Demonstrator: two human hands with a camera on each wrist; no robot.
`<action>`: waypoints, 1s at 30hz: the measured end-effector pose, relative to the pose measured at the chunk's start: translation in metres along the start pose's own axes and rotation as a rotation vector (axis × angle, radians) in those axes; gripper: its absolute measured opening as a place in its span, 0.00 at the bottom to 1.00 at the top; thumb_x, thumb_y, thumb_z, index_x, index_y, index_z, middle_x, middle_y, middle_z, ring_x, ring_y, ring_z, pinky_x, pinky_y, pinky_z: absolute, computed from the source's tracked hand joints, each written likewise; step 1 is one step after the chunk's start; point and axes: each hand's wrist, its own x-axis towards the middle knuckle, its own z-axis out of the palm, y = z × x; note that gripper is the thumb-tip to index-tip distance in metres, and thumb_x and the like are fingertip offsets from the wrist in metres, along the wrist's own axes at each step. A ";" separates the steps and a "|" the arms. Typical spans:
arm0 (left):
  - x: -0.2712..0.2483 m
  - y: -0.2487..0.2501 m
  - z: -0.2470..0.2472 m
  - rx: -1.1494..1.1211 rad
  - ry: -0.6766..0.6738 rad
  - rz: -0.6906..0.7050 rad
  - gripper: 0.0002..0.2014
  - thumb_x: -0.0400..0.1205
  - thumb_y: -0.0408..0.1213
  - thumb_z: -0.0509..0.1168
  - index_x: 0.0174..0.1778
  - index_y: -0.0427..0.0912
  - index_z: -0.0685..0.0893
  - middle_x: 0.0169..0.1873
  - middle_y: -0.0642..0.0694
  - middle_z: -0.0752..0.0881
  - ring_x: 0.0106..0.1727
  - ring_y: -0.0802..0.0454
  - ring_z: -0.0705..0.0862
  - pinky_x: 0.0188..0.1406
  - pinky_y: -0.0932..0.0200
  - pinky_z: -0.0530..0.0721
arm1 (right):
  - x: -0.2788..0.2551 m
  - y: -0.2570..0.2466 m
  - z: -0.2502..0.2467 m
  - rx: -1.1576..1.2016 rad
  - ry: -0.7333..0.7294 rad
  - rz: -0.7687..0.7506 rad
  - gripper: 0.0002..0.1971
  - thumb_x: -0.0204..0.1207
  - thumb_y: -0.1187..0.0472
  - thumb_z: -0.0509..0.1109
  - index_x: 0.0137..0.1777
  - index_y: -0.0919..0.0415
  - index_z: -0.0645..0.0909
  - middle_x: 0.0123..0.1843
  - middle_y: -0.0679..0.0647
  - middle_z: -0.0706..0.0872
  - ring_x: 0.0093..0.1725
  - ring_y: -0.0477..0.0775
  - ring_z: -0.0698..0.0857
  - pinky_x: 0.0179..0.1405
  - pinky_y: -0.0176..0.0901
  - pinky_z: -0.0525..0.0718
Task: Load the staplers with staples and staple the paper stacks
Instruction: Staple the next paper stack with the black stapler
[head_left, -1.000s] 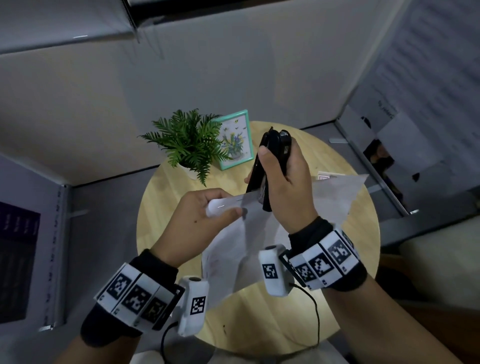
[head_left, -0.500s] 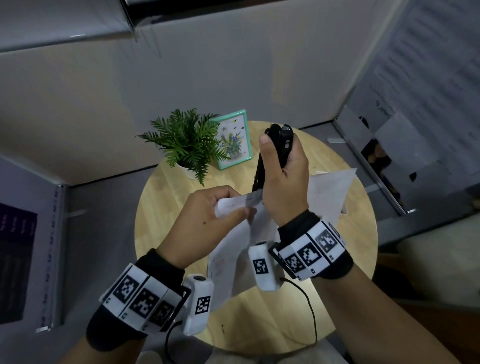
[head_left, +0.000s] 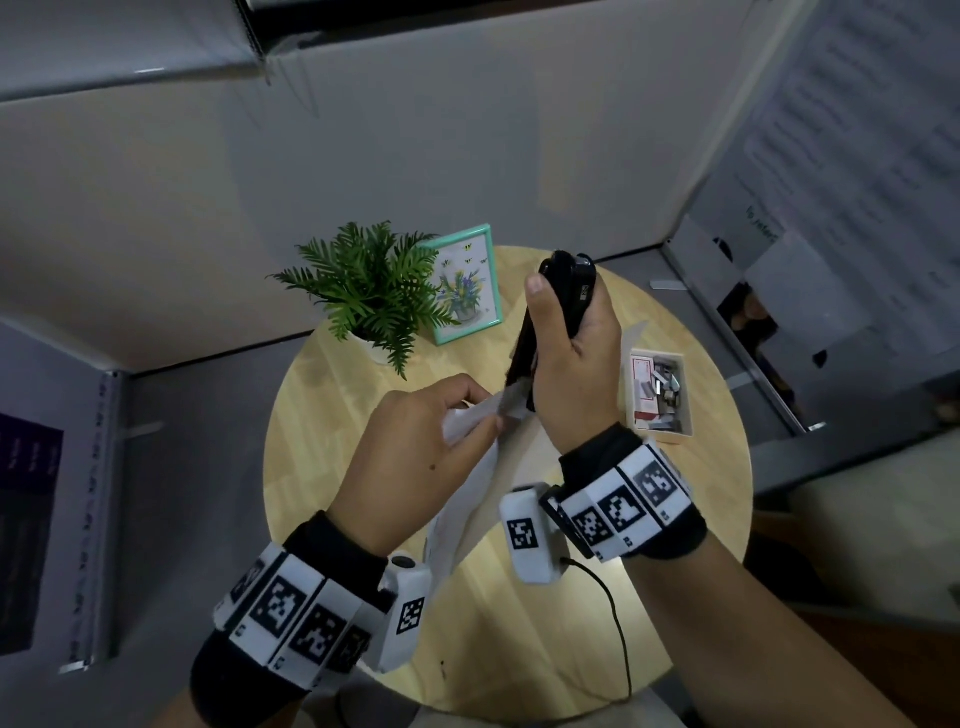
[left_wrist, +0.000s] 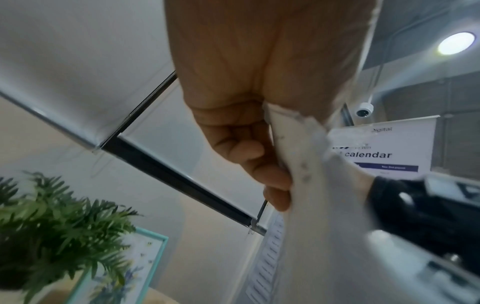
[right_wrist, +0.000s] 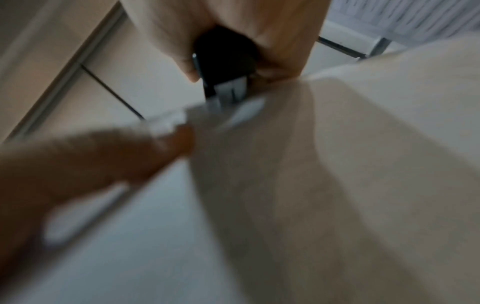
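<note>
A black stapler (head_left: 563, 299) stands nearly upright above the round wooden table (head_left: 322, 431), gripped in my right hand (head_left: 571, 353), thumb along its top. Its mouth points down onto the top corner of a white paper stack (head_left: 467, 483), which my left hand (head_left: 431, 441) pinches near that corner and holds up off the table. In the left wrist view my curled fingers (left_wrist: 259, 164) hold the paper stack (left_wrist: 311, 226) beside the black stapler (left_wrist: 420, 216). The blurred right wrist view shows the stapler (right_wrist: 223, 63) mouth meeting the paper stack (right_wrist: 337, 164) edge.
A small open white box (head_left: 660, 395) with staple packs lies on the table to the right of my right hand. A potted green plant (head_left: 369, 291) and a teal picture frame (head_left: 467, 283) stand at the table's back. Grey partition walls surround the table.
Both hands have risen and shifted right with the stapler and paper. The sheets have swung down and left, which uncovers the white box at the right.
</note>
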 end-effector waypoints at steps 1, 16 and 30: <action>0.001 -0.001 -0.001 0.102 0.031 0.032 0.08 0.80 0.47 0.65 0.45 0.49 0.86 0.27 0.41 0.87 0.23 0.45 0.78 0.24 0.45 0.77 | 0.002 -0.001 -0.001 0.038 0.001 0.031 0.08 0.79 0.56 0.66 0.49 0.61 0.75 0.38 0.47 0.77 0.38 0.41 0.78 0.40 0.32 0.79; -0.005 -0.008 0.014 0.365 0.427 0.310 0.06 0.75 0.23 0.67 0.41 0.34 0.88 0.45 0.45 0.84 0.41 0.43 0.85 0.32 0.48 0.84 | -0.007 0.006 -0.040 0.240 -0.070 0.564 0.07 0.71 0.64 0.77 0.41 0.62 0.80 0.31 0.57 0.85 0.31 0.56 0.87 0.35 0.49 0.84; -0.009 -0.013 0.027 0.363 0.442 0.418 0.17 0.65 0.16 0.74 0.44 0.38 0.85 0.49 0.49 0.78 0.42 0.47 0.81 0.31 0.58 0.76 | -0.016 0.008 -0.033 0.069 -0.172 0.481 0.16 0.54 0.71 0.80 0.32 0.57 0.75 0.30 0.56 0.77 0.34 0.59 0.79 0.37 0.54 0.81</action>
